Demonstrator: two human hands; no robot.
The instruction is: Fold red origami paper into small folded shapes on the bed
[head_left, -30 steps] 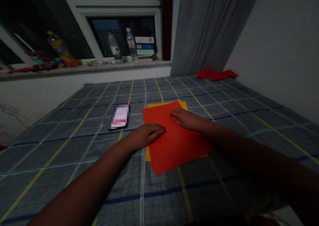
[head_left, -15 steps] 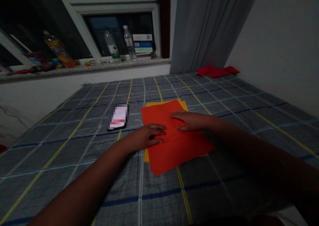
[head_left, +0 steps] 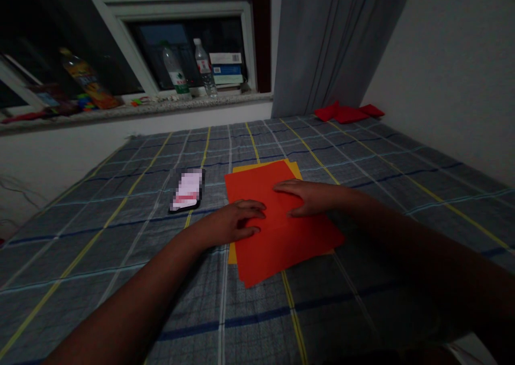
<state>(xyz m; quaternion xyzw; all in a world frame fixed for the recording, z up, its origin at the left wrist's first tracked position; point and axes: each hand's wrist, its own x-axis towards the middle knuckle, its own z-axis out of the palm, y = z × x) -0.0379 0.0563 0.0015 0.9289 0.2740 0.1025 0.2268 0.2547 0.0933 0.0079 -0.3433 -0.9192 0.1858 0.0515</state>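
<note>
Orange-red paper sheets (head_left: 281, 247) lie on a plaid bedspread, with a yellow sheet (head_left: 232, 253) showing past their edges from beneath. On the left side of the orange paper rests my left hand (head_left: 239, 220), its fingers apart and lying on the surface. My right hand (head_left: 306, 196) lies over the right part of the same paper, thumb and fingers spread. A faint crease runs across the paper between the hands. Neither hand grips anything.
A phone (head_left: 187, 191) with a lit, blurred screen lies left of the paper. Red cloth-like items (head_left: 348, 113) sit at the bed's far right corner. On the windowsill stand a green-capped bottle (head_left: 177, 75), a clear bottle (head_left: 206, 70), an orange drink bottle (head_left: 90, 81) and stacked boxes (head_left: 227, 70).
Both hands stay on the orange paper with only slight finger shifts; the paper's crease looks flatter now. The whole view has shifted a little.
</note>
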